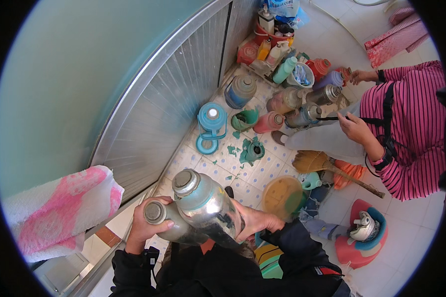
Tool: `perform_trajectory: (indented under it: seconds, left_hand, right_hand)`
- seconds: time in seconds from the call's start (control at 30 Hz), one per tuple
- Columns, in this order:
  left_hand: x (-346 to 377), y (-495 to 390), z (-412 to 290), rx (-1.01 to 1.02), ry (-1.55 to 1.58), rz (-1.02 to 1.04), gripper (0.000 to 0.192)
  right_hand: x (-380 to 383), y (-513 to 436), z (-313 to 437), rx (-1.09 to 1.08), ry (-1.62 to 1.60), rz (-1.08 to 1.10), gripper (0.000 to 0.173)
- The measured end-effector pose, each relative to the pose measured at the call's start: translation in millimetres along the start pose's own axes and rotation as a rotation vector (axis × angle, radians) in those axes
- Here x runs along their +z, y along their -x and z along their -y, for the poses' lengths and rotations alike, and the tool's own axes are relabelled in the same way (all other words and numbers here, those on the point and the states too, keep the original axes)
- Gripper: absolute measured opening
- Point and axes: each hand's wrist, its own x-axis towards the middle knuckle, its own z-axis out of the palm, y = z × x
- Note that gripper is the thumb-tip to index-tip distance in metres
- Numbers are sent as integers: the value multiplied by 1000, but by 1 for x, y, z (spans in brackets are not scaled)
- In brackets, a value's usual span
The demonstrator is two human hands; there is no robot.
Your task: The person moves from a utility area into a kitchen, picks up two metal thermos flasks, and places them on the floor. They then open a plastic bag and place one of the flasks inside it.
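In my left hand [141, 222] is a smaller grey vacuum flask [182, 228] with a worn round cap, tilted up toward me. My right hand [258, 219] grips the lower side of a larger, shiny silver vacuum flask [208, 200] with a bluish shoulder. The two flasks lean together in front of my black jacket; their bases are partly hidden. Beyond them on the tiled floor lie a broken green plastic flask top [254, 150] and scattered green shards [232, 149]. A blue thermos jug [212, 117] stands by the partition, beside a blue ring [207, 146].
Another person in a striped top [405, 137] stands at right, near several old flasks [284, 100]. A straw broom [314, 161] lies by a yellowish basin [282, 195]. A frosted partition [163, 100] with a pink-white towel [65, 211] borders the left. Bottles crowd a red bucket [260, 35].
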Motion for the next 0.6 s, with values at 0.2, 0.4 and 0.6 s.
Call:
perform_trajectory:
  seconds: [0.2, 0.4, 0.6]
  left_hand:
    - [2, -4, 15, -49, -15, -21, 59]
    - [0, -3, 26, -59, 15, -13, 59]
    - [-4, 5, 23, -24, 61, -15, 59]
  right_hand:
    - [-10, -8, -21, 24, 59, 6, 139]
    - [-5, -6, -12, 46, -55, -11, 138]
    - [1, -7, 6, 116, -24, 6, 143]
